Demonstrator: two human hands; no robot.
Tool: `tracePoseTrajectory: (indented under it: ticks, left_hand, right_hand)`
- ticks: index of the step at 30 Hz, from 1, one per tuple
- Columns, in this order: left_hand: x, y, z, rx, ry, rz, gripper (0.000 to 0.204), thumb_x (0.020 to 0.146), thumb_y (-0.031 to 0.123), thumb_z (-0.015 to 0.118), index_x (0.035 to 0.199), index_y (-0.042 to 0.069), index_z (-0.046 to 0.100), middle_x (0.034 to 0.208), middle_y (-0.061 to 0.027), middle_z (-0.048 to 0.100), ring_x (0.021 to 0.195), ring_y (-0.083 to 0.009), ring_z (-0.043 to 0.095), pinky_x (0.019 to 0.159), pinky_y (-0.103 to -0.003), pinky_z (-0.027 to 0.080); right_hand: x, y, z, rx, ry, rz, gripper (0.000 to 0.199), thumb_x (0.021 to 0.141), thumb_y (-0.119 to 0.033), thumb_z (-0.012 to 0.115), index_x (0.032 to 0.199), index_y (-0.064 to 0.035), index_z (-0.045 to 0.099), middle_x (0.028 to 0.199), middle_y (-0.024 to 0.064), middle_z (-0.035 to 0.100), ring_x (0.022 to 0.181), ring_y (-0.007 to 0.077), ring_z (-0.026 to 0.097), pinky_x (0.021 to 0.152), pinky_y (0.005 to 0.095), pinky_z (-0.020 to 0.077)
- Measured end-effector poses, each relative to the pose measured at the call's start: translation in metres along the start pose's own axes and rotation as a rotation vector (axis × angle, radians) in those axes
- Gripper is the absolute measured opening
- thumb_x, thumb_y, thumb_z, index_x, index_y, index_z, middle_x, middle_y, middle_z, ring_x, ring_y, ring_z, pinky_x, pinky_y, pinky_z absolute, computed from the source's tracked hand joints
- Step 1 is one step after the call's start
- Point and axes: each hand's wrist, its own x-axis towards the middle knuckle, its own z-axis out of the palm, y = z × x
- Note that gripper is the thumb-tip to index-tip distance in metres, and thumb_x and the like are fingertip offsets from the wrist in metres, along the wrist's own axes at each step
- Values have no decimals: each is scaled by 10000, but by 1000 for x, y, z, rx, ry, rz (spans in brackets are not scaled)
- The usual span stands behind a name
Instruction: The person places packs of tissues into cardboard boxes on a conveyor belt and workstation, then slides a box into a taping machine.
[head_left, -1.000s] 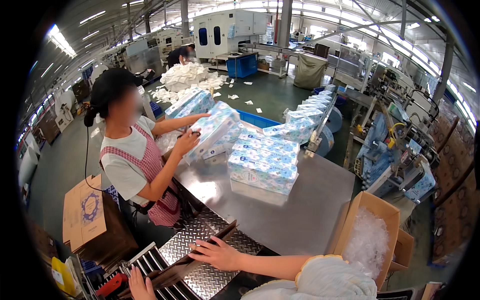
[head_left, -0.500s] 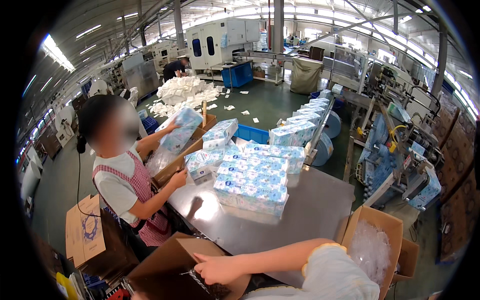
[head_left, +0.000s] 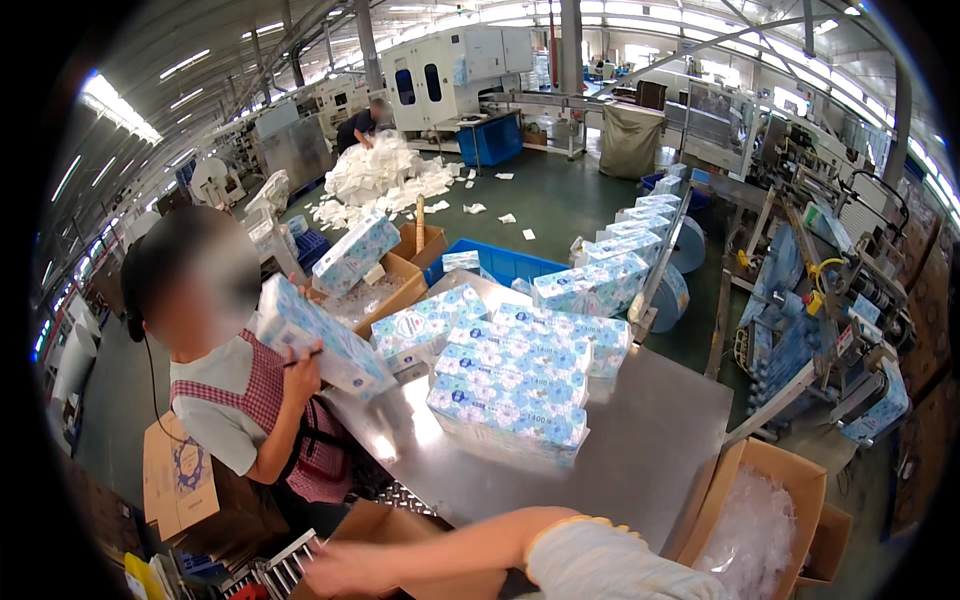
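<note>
My right hand, smeared by motion, reaches across the lower edge from the right. It is over the left side of an open cardboard box; whether it grips a flap I cannot tell. My left hand is out of view. Ahead on the metal table lies a group of blue-and-white floral tissue packs in clear wrap. Across the table's left side, a co-worker holds a tilted tissue pack and a thin dark pen-like stick.
A carton of crumpled clear film stands at right. More packs line a conveyor behind the table, near a blue bin. Flattened cartons and a roller track are at lower left; a white paper pile lies farther back.
My right hand has moved left and down over the box, and the box sits lower in view. The co-worker has brought a tissue pack in front of their body.
</note>
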Motion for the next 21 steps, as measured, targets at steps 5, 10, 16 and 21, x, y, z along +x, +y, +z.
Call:
tracePoseTrajectory:
  ticks: [5, 10, 16, 21]
  left_hand:
    - [0, 33, -17, 11, -135, -87, 815, 874, 496, 691, 1501, 42, 435, 1582, -233, 367, 1479, -408, 306, 1192, -586, 230]
    - [-18, 76, -46, -73, -448, -421, 792, 877, 481, 696, 1492, 48, 450, 1579, -227, 383, 1478, -405, 317, 1193, -558, 256]
    - [-17, -79, 19, 322, 468, -134, 762, 966, 538, 503, 1530, 34, 416, 1576, -217, 399, 1466, -418, 317, 1227, -574, 120]
    - [-120, -195, -6, -125, 472, -516, 725, 969, 545, 504, 1523, 88, 405, 1513, -198, 484, 1355, -381, 493, 1122, -598, 362]
  right_hand:
    - [-29, 53, 1, 575, -642, 522, 292, 806, -227, 673, 1048, -71, 721, 880, 159, 716, 937, 345, 702, 1046, 460, 440]
    - [-111, 14, -21, 789, -747, 325, 602, 859, -416, 686, 1363, -93, 627, 1415, 205, 585, 1291, 282, 560, 1087, 434, 401]
    - [-59, 57, -2, 898, -83, 1105, 338, 925, -289, 655, 1199, -94, 688, 1063, 137, 734, 934, 278, 707, 803, 395, 546]
    - [-143, -50, 87, 702, -640, 1634, 778, 889, -615, 613, 1240, 78, 653, 1331, 312, 604, 1211, 435, 615, 1060, 455, 482]
